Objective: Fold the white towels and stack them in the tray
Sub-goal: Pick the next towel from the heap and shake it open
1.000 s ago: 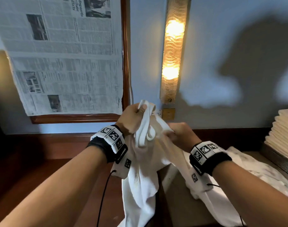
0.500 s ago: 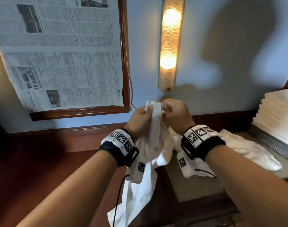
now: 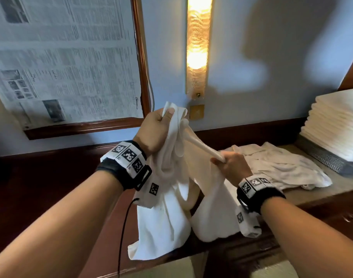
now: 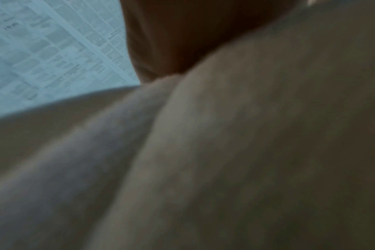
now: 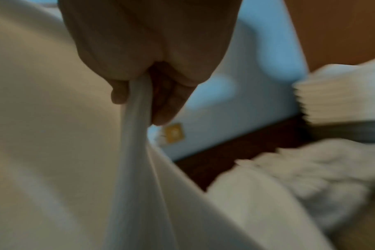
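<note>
A white towel (image 3: 169, 199) hangs in the air between both my hands, in front of the counter. My left hand (image 3: 157, 127) grips its bunched top corner, held up high. My right hand (image 3: 229, 163) pinches the towel's edge lower and to the right, pulling it into a taut strip (image 5: 137, 128). In the left wrist view the towel (image 4: 225, 160) fills nearly the whole picture and hides the fingers. A crumpled white towel (image 3: 275, 167) lies on the counter behind my right hand. A tall stack of folded towels (image 3: 338, 125) sits in a dark mesh tray (image 3: 324, 157) at the right.
The beige counter top (image 3: 316, 193) has a dark wooden edge and a drawer front below. On the wall are a lit lamp (image 3: 197, 45), a brass switch plate (image 3: 196, 111) and a wood-framed newspaper (image 3: 67, 63). A black cable (image 3: 123, 233) hangs from my left wrist.
My hands, close together at the towel's top before, have separated: the right hand slid down and right along the edge, stretching it, while the left kept the top corner raised.
</note>
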Action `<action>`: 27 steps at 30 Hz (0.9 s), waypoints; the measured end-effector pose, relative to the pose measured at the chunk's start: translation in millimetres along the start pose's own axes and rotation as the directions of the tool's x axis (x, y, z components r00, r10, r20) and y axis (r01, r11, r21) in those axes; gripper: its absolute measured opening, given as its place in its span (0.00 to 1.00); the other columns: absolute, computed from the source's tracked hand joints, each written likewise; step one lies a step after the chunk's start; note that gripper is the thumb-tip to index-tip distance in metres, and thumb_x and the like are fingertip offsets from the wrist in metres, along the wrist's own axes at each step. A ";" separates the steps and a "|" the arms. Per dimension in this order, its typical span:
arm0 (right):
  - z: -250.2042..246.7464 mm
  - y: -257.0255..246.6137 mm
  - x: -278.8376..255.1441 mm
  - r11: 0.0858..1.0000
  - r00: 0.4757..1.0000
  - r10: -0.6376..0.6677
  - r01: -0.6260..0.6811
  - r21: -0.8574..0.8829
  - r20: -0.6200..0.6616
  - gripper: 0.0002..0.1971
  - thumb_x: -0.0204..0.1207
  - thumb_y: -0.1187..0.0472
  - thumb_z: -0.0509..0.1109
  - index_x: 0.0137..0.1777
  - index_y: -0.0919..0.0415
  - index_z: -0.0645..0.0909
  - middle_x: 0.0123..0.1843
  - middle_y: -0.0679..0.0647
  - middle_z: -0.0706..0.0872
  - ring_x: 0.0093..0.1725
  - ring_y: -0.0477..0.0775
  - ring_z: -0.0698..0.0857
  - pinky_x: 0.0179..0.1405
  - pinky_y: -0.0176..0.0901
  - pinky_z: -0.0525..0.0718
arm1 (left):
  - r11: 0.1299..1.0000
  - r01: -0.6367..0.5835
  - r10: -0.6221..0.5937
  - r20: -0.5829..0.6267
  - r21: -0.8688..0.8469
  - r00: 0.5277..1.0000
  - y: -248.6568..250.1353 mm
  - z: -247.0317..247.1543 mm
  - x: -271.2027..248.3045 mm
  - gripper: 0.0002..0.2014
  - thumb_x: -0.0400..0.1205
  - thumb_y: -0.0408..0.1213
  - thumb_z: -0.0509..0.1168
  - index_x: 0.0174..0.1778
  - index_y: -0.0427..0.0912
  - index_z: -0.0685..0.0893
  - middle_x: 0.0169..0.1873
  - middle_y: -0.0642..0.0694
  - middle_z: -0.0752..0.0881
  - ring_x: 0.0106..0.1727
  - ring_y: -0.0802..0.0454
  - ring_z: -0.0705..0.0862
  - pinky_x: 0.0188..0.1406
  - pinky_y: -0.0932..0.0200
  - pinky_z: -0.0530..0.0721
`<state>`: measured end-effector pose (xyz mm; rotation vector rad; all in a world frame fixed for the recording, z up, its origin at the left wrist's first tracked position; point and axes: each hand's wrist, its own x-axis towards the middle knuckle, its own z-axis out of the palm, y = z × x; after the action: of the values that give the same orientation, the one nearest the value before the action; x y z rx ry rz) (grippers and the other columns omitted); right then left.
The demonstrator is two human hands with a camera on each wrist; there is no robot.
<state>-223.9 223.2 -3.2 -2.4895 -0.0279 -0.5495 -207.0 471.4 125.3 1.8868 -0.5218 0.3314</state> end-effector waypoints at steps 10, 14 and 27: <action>-40.6 -52.4 49.8 0.943 0.973 -0.226 0.232 0.239 -0.053 0.12 0.72 0.71 0.65 0.48 0.61 0.88 0.44 0.54 0.88 0.44 0.51 0.83 0.45 0.38 0.75 | 0.995 0.094 -0.098 0.095 0.037 0.991 -0.9 38.6 2.1 0.25 0.92 0.44 0.56 0.26 0.48 0.72 0.16 0.60 0.74 0.21 0.65 0.69 0.29 0.63 0.68; -70.0 -73.8 78.1 0.883 0.888 -0.448 0.458 0.105 -0.106 0.13 0.72 0.53 0.58 0.26 0.53 0.69 0.23 0.49 0.73 0.29 0.54 0.70 0.33 0.42 0.58 | 0.988 0.140 -0.134 0.093 -0.063 0.987 2.3 57.7 15.1 0.24 0.93 0.46 0.56 0.30 0.47 0.81 0.22 0.55 0.82 0.27 0.55 0.77 0.35 0.57 0.74; -46.6 35.3 45.8 0.993 0.809 0.017 0.056 -0.106 0.587 0.04 0.75 0.61 0.77 0.45 0.60 0.92 0.33 0.49 0.85 0.38 0.50 0.85 0.39 0.36 0.76 | 0.988 0.135 -0.129 -0.071 0.073 0.989 36.7 63.2 35.7 0.24 0.92 0.50 0.55 0.41 0.35 0.82 0.35 0.38 0.81 0.37 0.49 0.79 0.36 0.61 0.77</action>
<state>-194.7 163.7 30.4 -2.6809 -0.2696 0.2461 -195.7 394.3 148.6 1.9677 -0.3418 0.3291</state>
